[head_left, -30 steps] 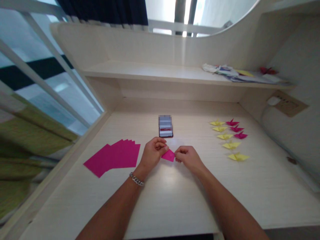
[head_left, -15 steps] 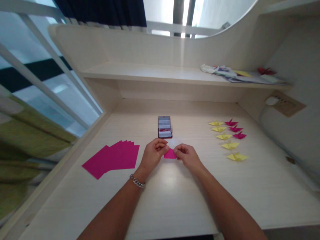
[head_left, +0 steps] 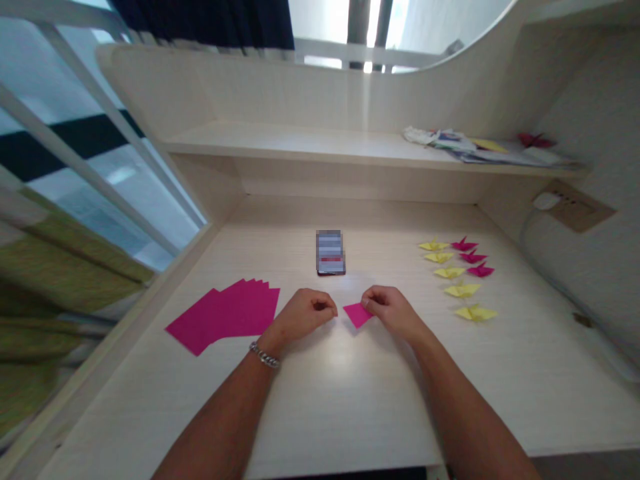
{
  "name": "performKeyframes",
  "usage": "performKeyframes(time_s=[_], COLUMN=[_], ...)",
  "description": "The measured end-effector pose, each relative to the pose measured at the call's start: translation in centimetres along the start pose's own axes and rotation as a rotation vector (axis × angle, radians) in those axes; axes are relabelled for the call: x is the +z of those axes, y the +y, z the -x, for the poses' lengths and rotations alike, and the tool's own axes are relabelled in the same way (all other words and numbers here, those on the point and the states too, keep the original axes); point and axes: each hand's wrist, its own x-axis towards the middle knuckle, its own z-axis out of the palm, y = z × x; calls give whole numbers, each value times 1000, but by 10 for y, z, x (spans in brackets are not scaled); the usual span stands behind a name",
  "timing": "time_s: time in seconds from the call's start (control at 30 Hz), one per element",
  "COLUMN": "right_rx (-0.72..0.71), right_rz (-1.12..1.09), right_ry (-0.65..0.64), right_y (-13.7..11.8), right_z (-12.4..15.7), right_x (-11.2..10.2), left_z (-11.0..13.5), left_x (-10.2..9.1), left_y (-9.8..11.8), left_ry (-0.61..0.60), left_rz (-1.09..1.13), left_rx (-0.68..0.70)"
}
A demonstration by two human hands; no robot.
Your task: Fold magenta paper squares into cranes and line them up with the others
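Note:
A small folded piece of pink paper [head_left: 357, 315] is pinched at its right corner by my right hand [head_left: 393, 308]. My left hand [head_left: 306, 312] is just to the left of the paper, apart from it, its fingers curled together with nothing visible in them. Left of that hand, a fanned stack of pink paper sheets [head_left: 227, 313] lies on the desk. Beyond my hands lies a phone [head_left: 331, 252] with its screen lit and blurred.
Several yellow paper cranes [head_left: 463, 290] stand in a column on the right, with pink paper cranes [head_left: 473, 257] beside them. Papers [head_left: 490, 150] lie on the shelf [head_left: 300, 143] above the desk [head_left: 325, 413]. A cable [head_left: 545, 277] runs down from the wall socket [head_left: 575, 207].
My left hand has let go of the folded paper and moved slightly left. My right hand has shifted right with the paper, which is now turned with a corner toward me.

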Motion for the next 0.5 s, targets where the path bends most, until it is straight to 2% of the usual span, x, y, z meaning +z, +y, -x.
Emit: performKeyframes(time_s=[0.13, 0.2, 0.33, 0.4, 0.5], right_rx=[73, 104, 118, 126, 130], right_rz=[-150, -210, -325, -355, -369], right_ry=[102, 138, 201, 210, 158], right_y=[11, 11, 5, 2, 1], right_z=[-5, -6, -8, -8, -7], right_x=[-9, -1, 25, 35, 42], left_z=[-4, -5, -5, -6, -8], left_x=[0, 8, 22, 25, 24], left_y=[-4, 1, 10, 10, 5], left_ry=[139, 160, 74, 120, 222], left_rz=[109, 200, 301, 302, 307], left_rx=[-57, -72, -20, -24, -57])
